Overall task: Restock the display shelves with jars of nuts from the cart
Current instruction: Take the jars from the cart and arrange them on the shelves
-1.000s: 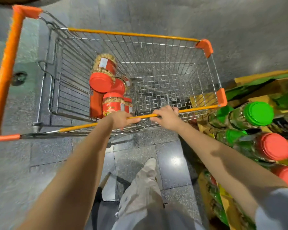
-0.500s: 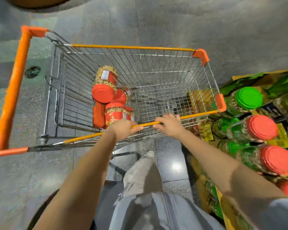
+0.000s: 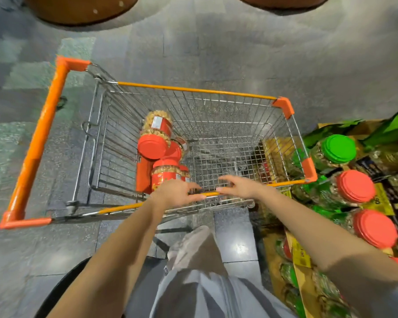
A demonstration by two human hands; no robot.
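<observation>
A wire cart [image 3: 193, 90] with orange rails stands in front of me. Several jars of nuts [image 3: 157, 131] with red lids and red labels lie piled in its left half. My left hand [image 3: 177, 191] hovers over the near rail with fingers spread and relaxed, holding nothing. My right hand [image 3: 239, 187] is just right of it, fingers also extended above the rail. The display shelves [image 3: 377, 196] at my right carry jars with red and green lids.
The cart's orange handle [image 3: 40, 143] runs along its left side. Two brown round bases [image 3: 83, 8] sit on the grey tiled floor at the top. My leg and shoe [image 3: 193, 244] are below the cart. The cart's right half shows bare wire.
Both hands have let go of the cart's near rail and opened their fingers. The view has shifted so the cart sits lower and nearer the shelves.
</observation>
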